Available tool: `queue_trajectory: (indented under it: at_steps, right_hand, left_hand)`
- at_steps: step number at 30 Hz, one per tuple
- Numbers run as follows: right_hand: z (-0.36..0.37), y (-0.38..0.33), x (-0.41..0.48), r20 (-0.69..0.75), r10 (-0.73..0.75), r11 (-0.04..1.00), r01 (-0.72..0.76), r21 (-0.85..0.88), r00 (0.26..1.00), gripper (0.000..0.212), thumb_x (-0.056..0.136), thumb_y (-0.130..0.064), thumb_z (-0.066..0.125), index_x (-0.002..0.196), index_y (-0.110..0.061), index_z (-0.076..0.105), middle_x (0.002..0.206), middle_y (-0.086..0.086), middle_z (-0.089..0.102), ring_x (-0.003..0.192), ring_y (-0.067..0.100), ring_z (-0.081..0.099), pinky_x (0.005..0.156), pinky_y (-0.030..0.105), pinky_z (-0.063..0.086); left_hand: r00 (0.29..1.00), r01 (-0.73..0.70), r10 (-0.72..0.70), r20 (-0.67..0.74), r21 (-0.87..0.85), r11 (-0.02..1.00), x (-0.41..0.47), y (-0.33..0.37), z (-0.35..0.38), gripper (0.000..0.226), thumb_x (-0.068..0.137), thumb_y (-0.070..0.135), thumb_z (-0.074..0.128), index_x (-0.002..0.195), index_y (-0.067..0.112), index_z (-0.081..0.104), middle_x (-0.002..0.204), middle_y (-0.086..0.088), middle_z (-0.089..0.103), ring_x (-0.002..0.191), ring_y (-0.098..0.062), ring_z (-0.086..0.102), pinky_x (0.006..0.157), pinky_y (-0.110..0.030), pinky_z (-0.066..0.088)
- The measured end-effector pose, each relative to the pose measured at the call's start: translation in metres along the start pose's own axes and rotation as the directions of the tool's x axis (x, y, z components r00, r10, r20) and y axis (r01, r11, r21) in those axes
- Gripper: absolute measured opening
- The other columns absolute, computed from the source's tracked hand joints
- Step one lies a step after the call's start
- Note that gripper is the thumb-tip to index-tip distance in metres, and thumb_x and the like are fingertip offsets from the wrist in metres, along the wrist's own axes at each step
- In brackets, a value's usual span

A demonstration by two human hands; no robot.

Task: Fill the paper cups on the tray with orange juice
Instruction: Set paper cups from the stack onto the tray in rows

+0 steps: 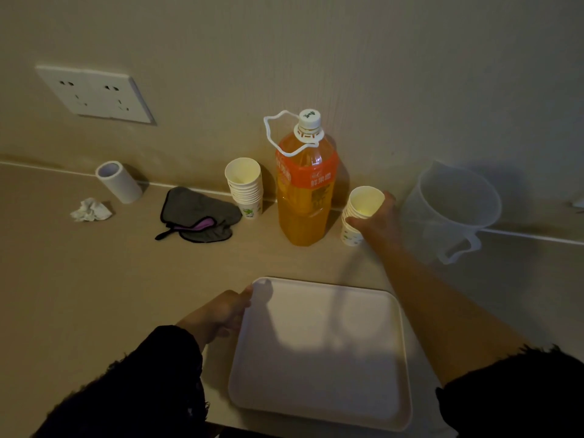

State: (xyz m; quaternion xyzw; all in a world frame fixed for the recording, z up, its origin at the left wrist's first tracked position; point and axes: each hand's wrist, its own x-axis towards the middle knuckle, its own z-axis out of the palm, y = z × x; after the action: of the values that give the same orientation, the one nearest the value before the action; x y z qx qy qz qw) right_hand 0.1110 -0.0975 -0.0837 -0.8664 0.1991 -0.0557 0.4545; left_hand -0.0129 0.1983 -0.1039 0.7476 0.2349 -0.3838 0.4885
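Note:
A white square tray (319,355) lies on the counter near me, with nothing on it. My left hand (226,309) holds its left rim near the far corner. Behind the tray stands a capped bottle of orange juice (305,191) with a white carry loop. Two stacks of white paper cups flank it: one stack (245,188) to the left, another stack (358,214) to the right. My right hand (377,218) grips the right stack around its upper cups.
A clear plastic measuring jug (455,210) stands at the right by the wall. A grey cloth (197,216), a white roll (118,181) and a crumpled tissue (91,210) lie to the left. A wall socket (94,94) sits above them.

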Motion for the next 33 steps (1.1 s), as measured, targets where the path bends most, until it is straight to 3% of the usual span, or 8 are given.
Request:
queue_trajectory:
  at_steps: [8, 14, 16, 18, 20, 24, 28, 33]
  right_hand:
    - [-0.012, -0.010, -0.010, -0.053, -0.090, 0.993, 0.093, 0.066, 0.995, 0.092, 0.054, -0.034, 0.087, 0.130, -0.014, 0.041, 0.121, 0.007, 0.053, 0.112, 0.025, 0.053, 0.094, 0.041, 0.049]
    - [-0.020, -0.013, -0.017, 0.002, -0.092, 0.994, 0.091, 0.057, 0.996, 0.092, 0.059, -0.030, 0.087, 0.135, -0.015, 0.037, 0.126, 0.008, 0.050, 0.114, 0.024, 0.051, 0.094, 0.036, 0.046]
    - [-0.021, -0.012, -0.019, 0.013, -0.068, 0.996, 0.067, 0.061, 0.998, 0.090, 0.061, -0.025, 0.087, 0.135, -0.014, 0.037, 0.125, 0.009, 0.051, 0.113, 0.025, 0.052, 0.094, 0.035, 0.046]
    - [-0.022, -0.012, -0.023, 0.021, -0.052, 0.996, 0.050, 0.070, 0.998, 0.088, 0.060, -0.024, 0.087, 0.133, -0.014, 0.039, 0.123, 0.008, 0.052, 0.111, 0.025, 0.054, 0.094, 0.037, 0.047]
    - [-0.023, -0.012, -0.027, 0.029, -0.047, 0.995, 0.045, 0.084, 0.998, 0.085, 0.060, -0.021, 0.088, 0.131, -0.013, 0.041, 0.121, 0.007, 0.053, 0.110, 0.024, 0.055, 0.092, 0.038, 0.048]
    - [-0.028, -0.018, -0.036, 0.162, -0.030, 0.998, 0.022, 0.053, 0.986, 0.080, 0.065, -0.017, 0.086, 0.132, -0.010, 0.041, 0.114, 0.000, 0.052, 0.103, 0.015, 0.051, 0.085, 0.028, 0.042]
    - [-0.032, -0.030, -0.056, 0.365, -0.051, 0.998, 0.038, 0.041, 0.930, 0.084, 0.045, -0.039, 0.088, 0.122, -0.022, 0.059, 0.111, -0.001, 0.067, 0.101, 0.018, 0.064, 0.077, 0.036, 0.055]
    - [-0.026, -0.042, -0.085, 0.563, -0.037, 0.998, 0.056, -0.017, 0.826, 0.100, 0.026, -0.067, 0.087, 0.118, -0.042, 0.056, 0.111, -0.008, 0.066, 0.101, 0.017, 0.064, 0.075, 0.042, 0.059]
  left_hand:
    - [0.999, -0.015, 0.014, 0.043, 0.018, 1.000, -0.003, 0.000, 0.001, 0.054, 0.088, 0.065, 0.045, 0.109, 0.020, 0.065, 0.116, -0.005, 0.067, 0.087, -0.025, 0.056, 0.069, -0.032, 0.028]
    - [0.999, -0.047, 0.047, 0.017, 0.031, 0.998, -0.011, 0.007, 0.004, 0.043, 0.095, 0.050, 0.044, 0.119, 0.019, 0.061, 0.121, -0.002, 0.062, 0.099, -0.027, 0.057, 0.094, -0.044, 0.036]
    - [0.994, -0.112, 0.112, 0.005, 0.040, 0.993, -0.020, 0.013, 0.006, 0.036, 0.097, 0.043, 0.047, 0.102, 0.013, 0.064, 0.099, -0.001, 0.065, 0.086, -0.019, 0.058, 0.078, -0.031, 0.043]
    - [0.975, -0.204, 0.212, -0.073, 0.104, 0.974, -0.024, 0.019, 0.007, 0.037, 0.092, 0.041, 0.056, 0.069, 0.012, 0.055, 0.064, 0.002, 0.052, 0.059, -0.013, 0.046, 0.054, -0.026, 0.032]
    - [0.941, -0.260, 0.296, -0.165, 0.210, 0.943, -0.023, 0.024, 0.007, 0.039, 0.081, 0.046, 0.055, 0.059, 0.016, 0.042, 0.056, 0.002, 0.042, 0.057, -0.018, 0.040, 0.055, -0.030, 0.025]
    - [0.880, -0.357, 0.444, -0.170, 0.380, 0.853, -0.023, 0.042, 0.018, 0.033, 0.086, 0.042, 0.061, 0.100, 0.012, 0.061, 0.095, -0.005, 0.062, 0.092, -0.024, 0.058, 0.073, -0.030, 0.038]
    - [0.851, -0.475, 0.521, -0.071, 0.321, 0.819, -0.031, 0.071, 0.040, 0.075, 0.078, 0.039, 0.075, 0.140, 0.014, 0.041, 0.133, -0.002, 0.052, 0.120, -0.018, 0.051, 0.093, -0.027, 0.041]
    - [0.725, -0.688, 0.686, 0.050, 0.082, 0.721, -0.042, 0.088, 0.055, 0.089, 0.061, 0.028, 0.088, 0.132, 0.037, 0.035, 0.129, 0.018, 0.048, 0.124, -0.011, 0.048, 0.098, -0.029, 0.043]
